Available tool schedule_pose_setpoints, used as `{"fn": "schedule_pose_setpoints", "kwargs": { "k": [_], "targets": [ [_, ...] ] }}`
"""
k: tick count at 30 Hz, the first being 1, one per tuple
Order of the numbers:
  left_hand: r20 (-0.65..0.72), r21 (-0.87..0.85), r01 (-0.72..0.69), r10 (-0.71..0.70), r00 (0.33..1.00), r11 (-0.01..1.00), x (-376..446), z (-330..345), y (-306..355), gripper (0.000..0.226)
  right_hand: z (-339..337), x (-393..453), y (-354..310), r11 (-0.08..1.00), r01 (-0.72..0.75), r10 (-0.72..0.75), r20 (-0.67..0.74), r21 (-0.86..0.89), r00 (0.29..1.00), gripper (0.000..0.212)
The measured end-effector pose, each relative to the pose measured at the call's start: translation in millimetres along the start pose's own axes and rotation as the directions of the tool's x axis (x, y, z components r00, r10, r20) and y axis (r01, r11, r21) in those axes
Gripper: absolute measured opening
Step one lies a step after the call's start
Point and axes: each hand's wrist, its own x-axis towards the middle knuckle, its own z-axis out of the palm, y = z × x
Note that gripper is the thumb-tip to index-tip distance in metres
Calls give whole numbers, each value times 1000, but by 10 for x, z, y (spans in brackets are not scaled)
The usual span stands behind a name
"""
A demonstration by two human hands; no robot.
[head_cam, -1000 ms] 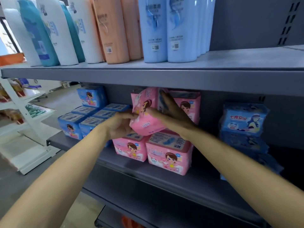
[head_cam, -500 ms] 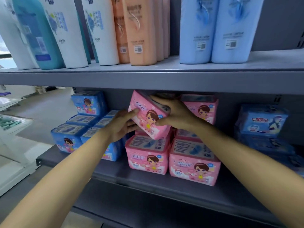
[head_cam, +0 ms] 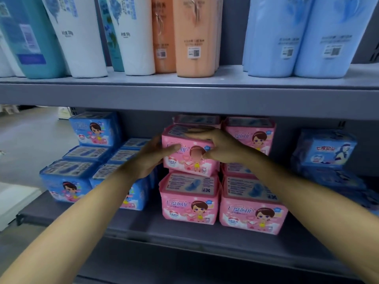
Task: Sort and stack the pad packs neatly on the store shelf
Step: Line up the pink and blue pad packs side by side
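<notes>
Two hands meet on one pink pack (head_cam: 189, 155), which sits upright on top of the lower pink pack (head_cam: 189, 198) at the front of the grey shelf (head_cam: 184, 232). The left hand (head_cam: 146, 158) lies against the pack's left end with fingers straight and thumb across its front, while the right hand (head_cam: 217, 147) curls over its top right corner, fingers on top and thumb on the face. More pink packs (head_cam: 251, 208) stand just right of it, blue packs (head_cam: 82, 171) to its left, bottles (head_cam: 194, 35) on the shelf above.
</notes>
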Motion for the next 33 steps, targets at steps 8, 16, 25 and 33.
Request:
{"fn": "schedule_pose_setpoints", "kwargs": {
  "k": [8, 16, 25, 33],
  "targets": [
    [55, -23, 31, -30, 998, 999, 121, -62, -41, 52, 22, 84, 5, 993, -63, 60, -38, -101, 998, 69],
    [-23, -41, 127, -128, 992, 991, 264, 30, -9, 54, 1, 125, 43, 952, -166, 154, -65, -258, 986, 74],
    [-67, -9, 220, -220, 973, 975, 385, 12, -37, 34, -106, 122, 104, 944, -133, 155, 52, -300, 986, 85],
    [-179, 307, 156, -104, 978, 939, 401, 0, 59, 43, -107, 146, 149, 919, -177, 210, 56, -351, 976, 90]
  ]
}}
